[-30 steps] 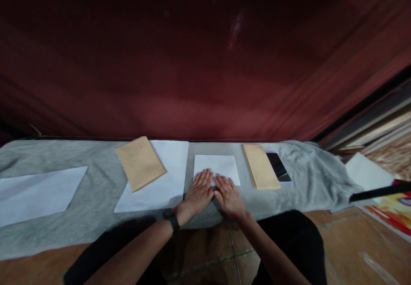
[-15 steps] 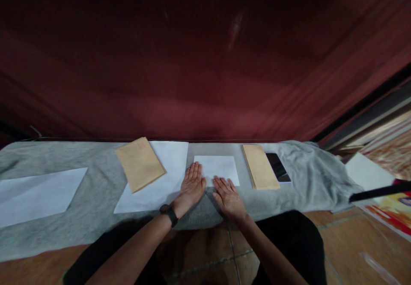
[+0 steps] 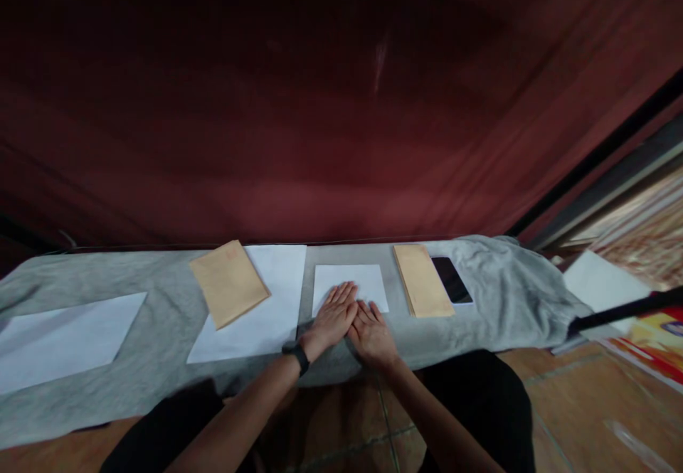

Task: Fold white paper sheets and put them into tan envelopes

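Observation:
A small folded white sheet [image 3: 352,279] lies on the grey cloth [image 3: 160,352] straight ahead of me. My left hand [image 3: 331,318] lies flat on its near edge, fingers stretched out together. My right hand [image 3: 372,333] lies flat beside it, fingers out, touching the left hand and the sheet's near edge. Both hands press down and hold nothing. A black watch [image 3: 297,356] sits on my left wrist.
A brown envelope [image 3: 228,282] lies on a large white sheet [image 3: 267,302] to the left. Another white sheet [image 3: 58,334] is at far left. To the right lie a stack of brown envelopes [image 3: 421,279] and a phone [image 3: 451,279]. A dark red curtain [image 3: 320,103] hangs behind.
My left hand slid left along the sheet's edge and came back to the middle beside my right hand. The view shifted slightly.

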`<state>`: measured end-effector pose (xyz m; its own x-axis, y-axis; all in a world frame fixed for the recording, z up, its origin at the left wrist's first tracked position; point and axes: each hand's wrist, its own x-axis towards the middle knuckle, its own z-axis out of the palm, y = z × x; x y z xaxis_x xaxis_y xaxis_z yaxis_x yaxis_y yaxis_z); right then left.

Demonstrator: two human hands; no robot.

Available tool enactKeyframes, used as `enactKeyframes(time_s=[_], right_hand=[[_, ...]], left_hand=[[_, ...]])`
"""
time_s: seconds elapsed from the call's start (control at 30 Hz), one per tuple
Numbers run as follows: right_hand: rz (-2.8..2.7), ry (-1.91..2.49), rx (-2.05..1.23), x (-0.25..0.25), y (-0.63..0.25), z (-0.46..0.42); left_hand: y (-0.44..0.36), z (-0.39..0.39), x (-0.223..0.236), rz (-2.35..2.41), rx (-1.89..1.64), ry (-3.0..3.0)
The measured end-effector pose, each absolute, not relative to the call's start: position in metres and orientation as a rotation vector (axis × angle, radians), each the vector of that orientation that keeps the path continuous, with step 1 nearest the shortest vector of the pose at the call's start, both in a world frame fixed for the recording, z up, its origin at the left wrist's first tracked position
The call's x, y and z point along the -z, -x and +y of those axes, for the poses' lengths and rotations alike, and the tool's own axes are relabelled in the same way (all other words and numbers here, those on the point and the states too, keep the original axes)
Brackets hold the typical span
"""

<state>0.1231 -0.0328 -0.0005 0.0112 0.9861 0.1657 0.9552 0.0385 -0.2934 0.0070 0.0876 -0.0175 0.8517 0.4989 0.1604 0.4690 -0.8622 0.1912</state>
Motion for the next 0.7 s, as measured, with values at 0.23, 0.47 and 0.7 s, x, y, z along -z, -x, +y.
enactKeyframes(time_s=[0.23, 0.47, 0.7], right_hand=[[-1.932, 1.983, -0.162, -0.001, -0.122, -0.032], [-1.94, 1.977, -0.149, -0.001, -0.123, -0.032], [-1.923, 1.97, -0.149, -0.002, -0.122, -0.032]], left_hand=[[-0.03, 0.115, 0.014, 1.047, -0.284, -2.858], [-0.032, 0.136, 0.02, 1.338, -0.297, -2.761], [-0.027, 0.12, 0.013, 1.269, -0.351, -2.765]])
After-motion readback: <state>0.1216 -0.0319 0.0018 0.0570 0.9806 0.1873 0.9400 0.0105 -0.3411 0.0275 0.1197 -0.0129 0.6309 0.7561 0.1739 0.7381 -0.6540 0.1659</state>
